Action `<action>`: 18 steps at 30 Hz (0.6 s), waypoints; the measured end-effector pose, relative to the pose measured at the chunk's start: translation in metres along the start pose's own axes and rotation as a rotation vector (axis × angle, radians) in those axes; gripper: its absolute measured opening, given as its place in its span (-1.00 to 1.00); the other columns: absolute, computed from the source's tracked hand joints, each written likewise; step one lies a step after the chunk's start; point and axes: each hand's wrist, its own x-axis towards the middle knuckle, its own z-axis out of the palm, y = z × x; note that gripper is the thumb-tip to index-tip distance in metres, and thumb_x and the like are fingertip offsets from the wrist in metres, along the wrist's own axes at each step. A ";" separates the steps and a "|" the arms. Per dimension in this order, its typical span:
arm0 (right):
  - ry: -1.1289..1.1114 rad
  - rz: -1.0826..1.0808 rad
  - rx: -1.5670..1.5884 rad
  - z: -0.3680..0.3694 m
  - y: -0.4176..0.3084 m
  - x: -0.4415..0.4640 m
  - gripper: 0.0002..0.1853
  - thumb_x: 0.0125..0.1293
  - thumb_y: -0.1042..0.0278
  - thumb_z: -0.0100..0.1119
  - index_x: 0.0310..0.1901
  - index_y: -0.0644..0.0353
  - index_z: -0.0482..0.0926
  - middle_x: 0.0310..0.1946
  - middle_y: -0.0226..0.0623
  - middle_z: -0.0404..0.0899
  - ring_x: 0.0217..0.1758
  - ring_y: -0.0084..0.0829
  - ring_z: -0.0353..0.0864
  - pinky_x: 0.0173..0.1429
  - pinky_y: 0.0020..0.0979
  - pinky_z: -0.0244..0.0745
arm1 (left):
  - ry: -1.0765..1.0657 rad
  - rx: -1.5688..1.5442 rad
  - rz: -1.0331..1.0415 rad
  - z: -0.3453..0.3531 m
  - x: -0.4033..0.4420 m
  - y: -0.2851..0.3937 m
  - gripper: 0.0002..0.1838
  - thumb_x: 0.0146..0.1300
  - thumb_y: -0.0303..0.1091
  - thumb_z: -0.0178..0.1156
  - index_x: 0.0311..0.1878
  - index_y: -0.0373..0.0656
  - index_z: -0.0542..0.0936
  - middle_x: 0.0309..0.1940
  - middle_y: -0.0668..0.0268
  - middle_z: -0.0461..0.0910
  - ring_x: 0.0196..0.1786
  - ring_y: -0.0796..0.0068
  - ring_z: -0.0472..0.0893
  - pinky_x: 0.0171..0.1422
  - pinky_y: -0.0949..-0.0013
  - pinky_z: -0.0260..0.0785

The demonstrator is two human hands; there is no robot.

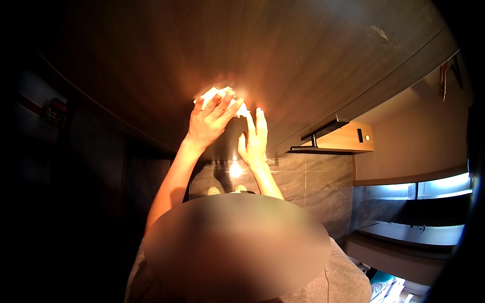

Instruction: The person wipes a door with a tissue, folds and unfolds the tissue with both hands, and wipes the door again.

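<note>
A crumpled white cloth or tissue (243, 109), very bright in the light, lies against a dark wood-grain panel (303, 60). My left hand (208, 122) presses it to the panel, fingers bent over it. Just to the right, my right hand (254, 139) has its fingers apart and points up along the panel. Its index fingertip is close to the cloth's right edge; whether they touch I cannot tell. Nothing shows in the right hand.
A black handle (326, 129) juts from the panel's lower right, in front of a light wooden surface (348, 137). Grey tiled floor (328, 177) and two shoe tips (214, 191) show below. At the right are bright bluish panes (444, 186). The left side is very dark.
</note>
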 end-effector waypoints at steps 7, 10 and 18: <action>0.025 0.016 0.034 -0.008 -0.001 0.000 -0.24 0.10 0.62 0.13 0.42 0.28 0.25 0.51 0.13 0.05 0.57 0.07 0.07 0.56 -0.03 0.06 | -0.228 0.048 0.090 0.010 -0.046 0.012 -0.46 0.34 -0.20 0.08 0.41 0.23 0.43 0.40 0.61 0.41 0.45 0.67 0.31 0.67 0.04 -0.56; 0.049 0.044 0.011 -0.013 0.002 0.002 -0.24 0.12 0.61 0.11 0.44 0.29 0.23 0.52 0.13 0.04 0.58 0.06 0.05 0.56 -0.04 0.05 | -0.139 0.094 0.098 0.012 -0.044 0.010 -0.43 0.33 -0.19 0.10 0.43 0.21 0.41 0.42 0.62 0.38 0.51 0.65 0.25 0.69 0.05 -0.51; 0.047 0.081 0.019 -0.010 0.003 0.003 -0.22 0.14 0.61 0.10 0.47 0.24 0.20 0.52 0.08 0.05 0.59 0.06 0.01 0.59 0.01 0.00 | 0.041 0.010 0.010 0.014 -0.008 0.010 -0.45 0.33 -0.13 0.16 0.40 0.18 0.45 0.48 0.51 0.32 0.62 0.52 0.04 0.68 0.03 -0.54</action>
